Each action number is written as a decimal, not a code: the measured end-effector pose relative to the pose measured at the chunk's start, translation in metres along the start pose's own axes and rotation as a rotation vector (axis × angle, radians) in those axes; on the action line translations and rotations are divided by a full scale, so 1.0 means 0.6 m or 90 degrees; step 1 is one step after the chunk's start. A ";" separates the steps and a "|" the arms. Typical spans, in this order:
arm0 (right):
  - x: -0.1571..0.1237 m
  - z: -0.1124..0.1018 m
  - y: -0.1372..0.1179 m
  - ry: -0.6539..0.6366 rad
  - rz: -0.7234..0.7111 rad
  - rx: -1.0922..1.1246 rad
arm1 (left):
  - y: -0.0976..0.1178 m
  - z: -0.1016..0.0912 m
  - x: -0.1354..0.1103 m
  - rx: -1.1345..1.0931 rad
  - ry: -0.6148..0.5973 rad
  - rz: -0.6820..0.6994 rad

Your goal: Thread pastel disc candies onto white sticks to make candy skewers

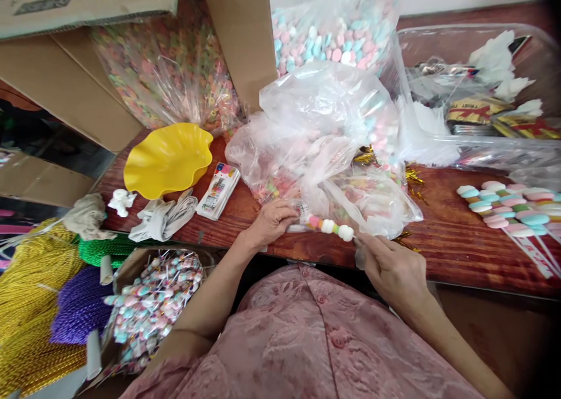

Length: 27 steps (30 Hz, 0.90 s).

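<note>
A candy skewer (pixel 332 227) with pink, white and green pieces lies level over the front edge of the brown table (pixel 456 241). My left hand (pixel 270 221) pinches its left end, fingers closed, right against a clear bag of mixed candy (pixel 324 148). The right end is pinched by my right hand (pixel 391 269), by the last white piece. Several finished skewers (pixel 511 209) lie at the right on the table.
A yellow wavy bowl (pixel 167 158), a small packet (pixel 218 191) and white cloth (pixel 163 218) sit at left. Bags of pastel candy (pixel 333 31) and cardboard boxes (pixel 65 77) stand behind. A box of wrapped skewers (pixel 151 305) and gold, purple and green cord (pixel 39 305) lie below left. A clear tray (pixel 482 95) is at right.
</note>
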State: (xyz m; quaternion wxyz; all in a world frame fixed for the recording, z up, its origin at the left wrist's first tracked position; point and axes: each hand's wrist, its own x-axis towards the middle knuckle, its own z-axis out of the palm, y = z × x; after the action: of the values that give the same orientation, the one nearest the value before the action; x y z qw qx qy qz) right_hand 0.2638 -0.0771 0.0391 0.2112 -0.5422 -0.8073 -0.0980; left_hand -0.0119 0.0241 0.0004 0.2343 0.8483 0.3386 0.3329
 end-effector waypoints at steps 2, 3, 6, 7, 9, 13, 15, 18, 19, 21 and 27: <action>-0.006 0.001 0.002 0.009 0.007 0.002 | 0.000 -0.002 -0.002 0.003 0.000 0.010; -0.007 0.002 0.001 0.012 0.000 -0.004 | 0.000 -0.002 -0.003 0.007 -0.001 0.017; -0.002 0.004 -0.007 0.021 -0.031 -0.022 | 0.001 0.002 -0.004 0.017 -0.010 0.036; 0.002 0.005 -0.010 0.023 -0.034 -0.022 | 0.001 0.003 -0.004 0.019 -0.011 0.040; 0.009 0.008 -0.013 0.025 -0.033 -0.011 | 0.003 0.005 -0.005 0.021 -0.010 0.037; 0.014 0.010 -0.007 0.028 -0.030 0.061 | 0.012 -0.002 -0.006 0.039 0.014 0.031; 0.013 0.011 -0.003 0.023 -0.025 0.107 | 0.017 -0.008 -0.004 0.073 0.001 0.062; 0.011 0.013 -0.003 0.019 -0.032 0.149 | 0.022 -0.010 0.004 0.122 -0.062 0.109; 0.011 0.014 -0.005 0.021 -0.037 0.149 | 0.024 -0.008 0.007 0.135 -0.088 0.110; 0.014 0.016 -0.010 0.033 -0.045 0.127 | 0.028 -0.004 0.012 0.172 -0.141 0.090; 0.026 0.006 -0.029 0.083 -0.072 0.021 | 0.056 0.001 0.015 0.295 -0.237 -0.004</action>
State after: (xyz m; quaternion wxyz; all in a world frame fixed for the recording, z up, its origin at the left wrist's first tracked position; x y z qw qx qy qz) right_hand 0.2417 -0.0697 0.0438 0.2663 -0.4849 -0.8226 -0.1311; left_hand 0.0075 0.0081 0.0245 0.0938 0.9247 0.3592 0.0847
